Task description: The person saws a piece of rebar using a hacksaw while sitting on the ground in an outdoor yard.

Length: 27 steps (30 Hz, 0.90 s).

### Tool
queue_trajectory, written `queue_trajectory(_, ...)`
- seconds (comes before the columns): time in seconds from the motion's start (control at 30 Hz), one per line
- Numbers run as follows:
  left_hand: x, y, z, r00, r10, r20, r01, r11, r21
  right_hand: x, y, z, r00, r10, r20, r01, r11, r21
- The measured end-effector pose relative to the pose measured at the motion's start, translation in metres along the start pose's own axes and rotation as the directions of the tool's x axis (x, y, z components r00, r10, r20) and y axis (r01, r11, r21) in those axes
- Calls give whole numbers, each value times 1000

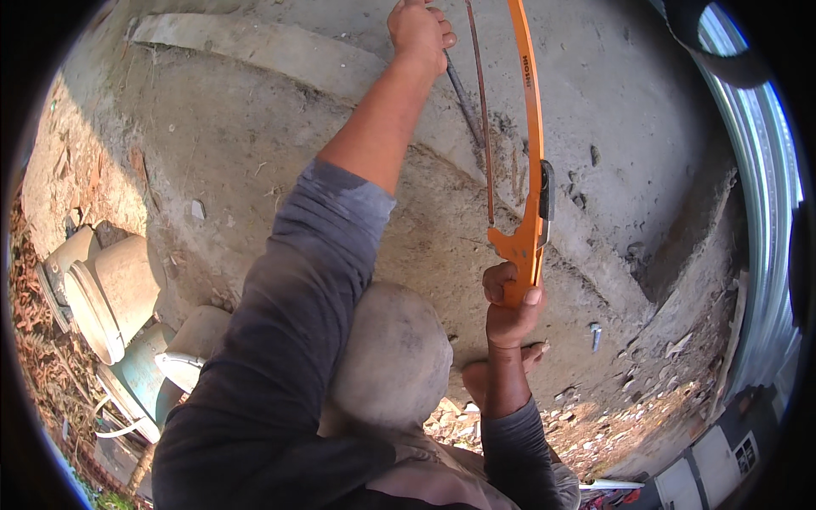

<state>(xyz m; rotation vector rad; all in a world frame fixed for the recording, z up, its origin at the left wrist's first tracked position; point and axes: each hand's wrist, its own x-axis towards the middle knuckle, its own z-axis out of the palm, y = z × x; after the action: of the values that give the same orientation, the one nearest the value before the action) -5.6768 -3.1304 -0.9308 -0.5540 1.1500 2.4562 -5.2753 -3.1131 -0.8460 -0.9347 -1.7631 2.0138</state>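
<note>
My right hand is wrapped round the handle of an orange bow saw, held lengthwise with its far end beyond the top of the view. Its thin, rusty blade runs along the left side of the frame. At the top, my left hand is closed on a thin dark metal rod, which slants down toward the ground and passes close to the blade. Whether rod and blade touch, I cannot tell. The upper part of my left hand is cut off by the picture's edge.
A raised concrete strip crosses the grey ground. Several used buckets lie at the left. My knee and bare foot are below. A small metal piece lies right of the foot. Corrugated metal sheeting borders the right side.
</note>
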Motion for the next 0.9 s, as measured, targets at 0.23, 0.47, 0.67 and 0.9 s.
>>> queue_trajectory(0.23,-16,2,13,998,-12,67,17,998,-67,-1,-25,4,997,-30,-65,18,985,-173)
queue_trajectory(0.47,-3,-6,19,1000,-1,13,0,999,54,1,-21,14,992,-117,-53,99,961,-260)
queue_trajectory(0.67,-14,-12,25,958,73,-277,10,958,286,-19,-27,0,994,-110,-18,99,942,-322)
queue_trajectory(0.9,-11,-16,29,999,14,-42,-9,993,120,-34,-34,-8,998,-56,-38,43,960,-278)
